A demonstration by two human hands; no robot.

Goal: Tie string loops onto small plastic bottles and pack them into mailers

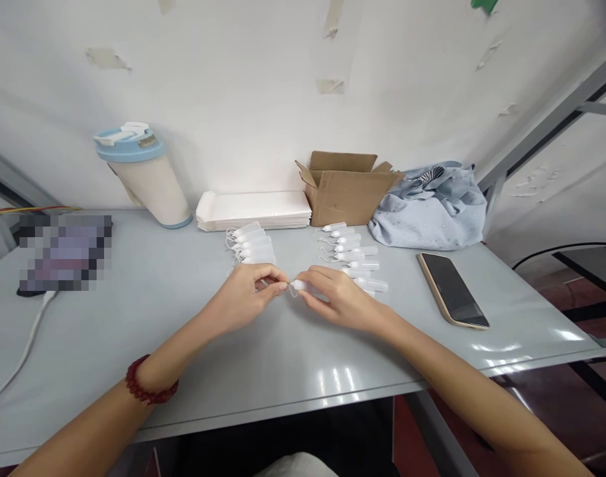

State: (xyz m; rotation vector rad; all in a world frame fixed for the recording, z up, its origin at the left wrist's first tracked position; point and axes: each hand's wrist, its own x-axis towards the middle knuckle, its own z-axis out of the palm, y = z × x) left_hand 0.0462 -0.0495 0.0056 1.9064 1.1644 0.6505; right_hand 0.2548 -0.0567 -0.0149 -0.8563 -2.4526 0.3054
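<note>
Between my hands is a small translucent plastic bottle (299, 285) with a white cap and a thin cord loop hanging below it. My right hand (335, 295) is closed around its body, which the fingers mostly hide. With thumb and forefinger pinched, my left hand (248, 295) grips the pointed tip end; whether the cord is also in the pinch I cannot tell. Just beyond my left hand, similar corded bottles (253, 244) lie in a stacked row. Several more bottles (355, 252) lie loosely spread behind my right hand, their caps pointing left.
At the back stand a beige tumbler (151, 185) with a blue lid, a stack of white flat boxes (256, 211) and an open cardboard box (347, 199). A pale blue cloth (432, 209) and a phone (452, 290) lie right. A blurred-out device (67, 255) with a white cable lies left.
</note>
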